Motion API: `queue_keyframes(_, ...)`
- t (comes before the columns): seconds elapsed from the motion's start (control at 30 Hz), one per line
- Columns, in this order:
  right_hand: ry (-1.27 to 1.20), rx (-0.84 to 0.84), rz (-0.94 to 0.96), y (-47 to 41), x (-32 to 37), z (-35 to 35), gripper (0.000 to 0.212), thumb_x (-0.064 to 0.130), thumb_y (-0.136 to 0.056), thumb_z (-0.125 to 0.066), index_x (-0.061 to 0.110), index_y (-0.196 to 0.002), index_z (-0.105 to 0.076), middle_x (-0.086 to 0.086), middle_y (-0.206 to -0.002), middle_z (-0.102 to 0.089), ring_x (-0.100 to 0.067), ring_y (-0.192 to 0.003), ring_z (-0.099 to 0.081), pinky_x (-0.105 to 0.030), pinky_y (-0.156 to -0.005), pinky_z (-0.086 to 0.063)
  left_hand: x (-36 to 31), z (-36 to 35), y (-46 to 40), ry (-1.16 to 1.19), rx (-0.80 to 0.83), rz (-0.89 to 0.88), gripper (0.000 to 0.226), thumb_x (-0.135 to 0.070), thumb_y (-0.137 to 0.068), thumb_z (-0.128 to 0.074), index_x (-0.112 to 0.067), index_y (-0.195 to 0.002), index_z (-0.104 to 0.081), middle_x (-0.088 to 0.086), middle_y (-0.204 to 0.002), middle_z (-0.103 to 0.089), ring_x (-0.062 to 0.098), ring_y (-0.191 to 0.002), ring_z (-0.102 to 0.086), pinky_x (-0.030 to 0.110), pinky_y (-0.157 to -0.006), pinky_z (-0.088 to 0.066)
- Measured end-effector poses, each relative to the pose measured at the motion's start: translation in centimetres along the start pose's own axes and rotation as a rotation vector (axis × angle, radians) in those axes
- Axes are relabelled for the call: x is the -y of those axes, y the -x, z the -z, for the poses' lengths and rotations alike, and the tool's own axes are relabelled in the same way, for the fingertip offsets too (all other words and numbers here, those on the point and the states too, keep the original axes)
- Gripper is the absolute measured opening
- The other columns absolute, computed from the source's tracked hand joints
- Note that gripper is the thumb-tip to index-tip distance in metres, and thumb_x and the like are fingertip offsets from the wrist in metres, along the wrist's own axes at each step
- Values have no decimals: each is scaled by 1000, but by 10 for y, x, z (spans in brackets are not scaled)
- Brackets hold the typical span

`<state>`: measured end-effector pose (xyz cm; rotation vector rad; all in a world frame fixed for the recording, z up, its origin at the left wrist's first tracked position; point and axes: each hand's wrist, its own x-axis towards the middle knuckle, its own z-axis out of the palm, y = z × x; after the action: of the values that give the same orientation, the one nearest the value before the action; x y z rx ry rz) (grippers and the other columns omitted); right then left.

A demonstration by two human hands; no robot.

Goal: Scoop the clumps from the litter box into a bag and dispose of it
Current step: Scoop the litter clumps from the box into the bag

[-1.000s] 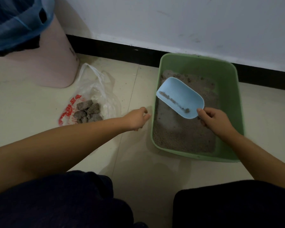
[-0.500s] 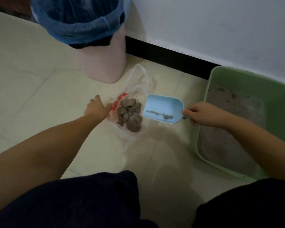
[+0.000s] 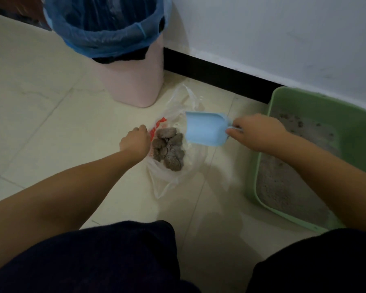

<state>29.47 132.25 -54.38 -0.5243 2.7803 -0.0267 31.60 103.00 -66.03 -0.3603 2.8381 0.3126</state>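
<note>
On the floor between the pink bin (image 3: 133, 81) at eleven o'clock and the green litter box (image 3: 317, 132) at three, the plastic bag (image 3: 173, 174) lies open holding grey clumps (image 3: 168, 149). Left hand (image 3: 134, 141) pinches the bag's rim, likely to keep its mouth open. Right hand (image 3: 256, 132) grips the handle of the blue scoop (image 3: 205, 130), tipped over the bag, apparently to empty it.

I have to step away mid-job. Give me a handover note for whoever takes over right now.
Left hand holds the bag's edge, on the floor.
Right hand grips the blue scoop, tipped over the bag.
Done: several clumps are in the bag.
Left: check the litter box on the right for more, then close the bag and drop it in the lined bin.
</note>
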Motion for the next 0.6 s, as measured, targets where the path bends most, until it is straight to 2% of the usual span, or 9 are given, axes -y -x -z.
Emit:
queue_keyframes(0.07,-251,-67,-129,15,-38,12,45,46,-97,-36,14,-94,-67,-8,-82,-66,-26,-74,-61,-33,-67,-48,-21,7,-2,-69,-126,-123,34,-26,-98,-39,-6,-125,-46,18,-121,-52,36,-110,-49,46,-86,-43)
queue_keyframes(0.13,-388,-173,-273,33,-83,15,47,44,-98,-37,10,-88,-68,-11,-79,-66,-30,-74,-62,-32,-65,-45,-57,12,-5,2,-180,-260,35,-24,-97,-41,-8,-128,-45,17,-123,-51,34,-111,-48,45,-89,-42)
queue_keyframes(0.23,-398,-277,-514,67,-146,3,50,46,-98,-35,8,-90,-66,-13,-77,-64,-30,-71,-59,-29,-59,-39,-136,9,1,208,-74,-462,34,-26,-98,-41,-11,-126,-50,11,-120,-54,24,-105,-52,35,-88,-42)
queue_keyframes(0.33,-313,-273,-710,89,-195,-28,47,44,-98,-34,7,-99,-63,-12,-79,-60,-29,-71,-55,-30,-59,-38,-218,-2,24,264,99,-580,40,-30,-99,-39,-10,-132,-48,12,-122,-53,26,-108,-53,33,-90,-42)
queue_keyframes(0.43,-222,-235,-778,90,-220,-61,41,42,-99,-35,10,-107,-59,-10,-82,-56,-26,-73,-52,-33,-66,-40,-268,-17,38,164,208,-584,50,-37,-98,-39,-6,-137,-37,16,-128,-47,30,-120,-45,39,-97,-40)
queue_keyframes(0.6,-135,-216,-699,65,-241,-94,41,39,-100,-36,8,-117,-56,-19,-101,-65,-33,-89,-61,-33,-67,-42,-288,-37,19,61,253,-526,53,-38,-99,-38,-6,-140,-30,21,-130,-41,35,-122,-40,42,-98,-38)
